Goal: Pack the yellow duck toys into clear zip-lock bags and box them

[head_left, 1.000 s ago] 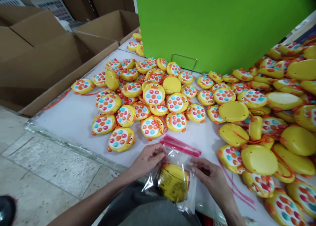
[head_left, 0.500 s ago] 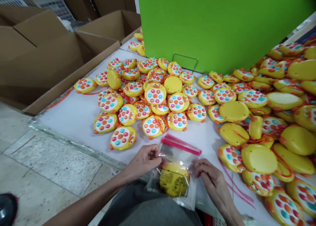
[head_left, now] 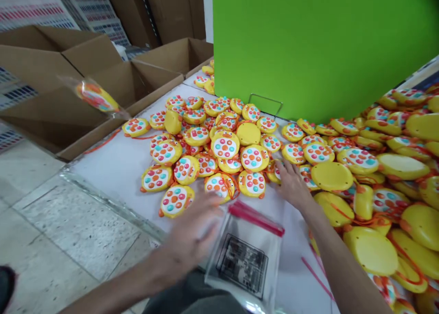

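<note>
From here, my blurred left hand is loose, holding nothing, beside the clear, pink-topped, black-printed bag before me. My right hand reaches a yellow, dotted duck toy; I cannot tell whether it grips. A bagged toy hangs mid-air.

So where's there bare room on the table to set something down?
Widest: the table's left part, between the box, front edge and middle toys. A smaller patch lies between the bag and right forearm. Crowded: the middle and the right-hand pile.
</note>
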A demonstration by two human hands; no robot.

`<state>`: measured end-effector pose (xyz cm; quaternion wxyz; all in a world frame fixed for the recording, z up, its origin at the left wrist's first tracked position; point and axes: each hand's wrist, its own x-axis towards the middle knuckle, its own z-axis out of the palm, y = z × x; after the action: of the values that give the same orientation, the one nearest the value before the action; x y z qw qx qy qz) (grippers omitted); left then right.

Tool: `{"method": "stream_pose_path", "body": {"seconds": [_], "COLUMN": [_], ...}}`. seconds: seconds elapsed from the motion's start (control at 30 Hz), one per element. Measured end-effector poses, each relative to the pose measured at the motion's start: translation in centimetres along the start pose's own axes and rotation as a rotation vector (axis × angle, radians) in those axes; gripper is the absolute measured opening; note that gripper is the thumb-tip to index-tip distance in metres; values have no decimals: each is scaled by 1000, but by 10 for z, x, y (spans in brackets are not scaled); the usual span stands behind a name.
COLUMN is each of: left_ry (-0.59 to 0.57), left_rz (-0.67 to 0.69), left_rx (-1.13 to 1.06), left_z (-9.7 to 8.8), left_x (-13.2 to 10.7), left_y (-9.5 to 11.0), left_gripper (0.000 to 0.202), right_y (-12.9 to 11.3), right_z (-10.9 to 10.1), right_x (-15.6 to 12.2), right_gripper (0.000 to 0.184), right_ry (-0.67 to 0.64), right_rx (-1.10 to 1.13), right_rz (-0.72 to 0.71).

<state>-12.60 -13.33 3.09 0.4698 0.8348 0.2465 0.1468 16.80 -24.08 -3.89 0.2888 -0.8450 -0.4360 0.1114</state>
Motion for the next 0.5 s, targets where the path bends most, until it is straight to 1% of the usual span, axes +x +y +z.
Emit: {"method": "stream_pose_path", "body": {"seconds": [0.03,0.07,0.1,0.13,0.17,0.2,0.27,0.33,0.43,0.47,0.5], "left_ry": [-111,-198,-243,-253,-253,-245,-222,-210,-223,-229,-232], "left_rz": [169,274,306,315,331,347,408,458,459,457,456], "left_rx": [100,180,259,331,393,446,521,554,549,542,537], "left_z": [27,52,75,93,107,116,124,125,123,123,123], "left_x": [-1,-1,-1,-1,-1,-1,0,0,1,2,3], "left_y": [-5,-11,-17,-23,-28,-33,-40,-43,-44,-43,-42], "left_gripper": [17,17,19,20,22,25,29,30,19,14,11], "right_y": [1,2,3,3,3,2,-3,-9,-19,-21,-24], "right_z": [-1,-4,-7,-10,-14,-17,-21,-23,-19,-17,-16], "right_x": [1,-1,-7,-15,-24,-36,-59,-79,-98,-103,-107], "right_gripper": [63,62,62,62,59,56,47,41,31,30,29], "right_ry": [-7,-11,-15,-22,-34,-55,-110,-162,-173,-163,-149], "right_rx": [36,79,130,193,267,349,497,681,1110,1228,1293], "right_rz": [16,39,73,115,160,206,273,339,536,604,652]}}
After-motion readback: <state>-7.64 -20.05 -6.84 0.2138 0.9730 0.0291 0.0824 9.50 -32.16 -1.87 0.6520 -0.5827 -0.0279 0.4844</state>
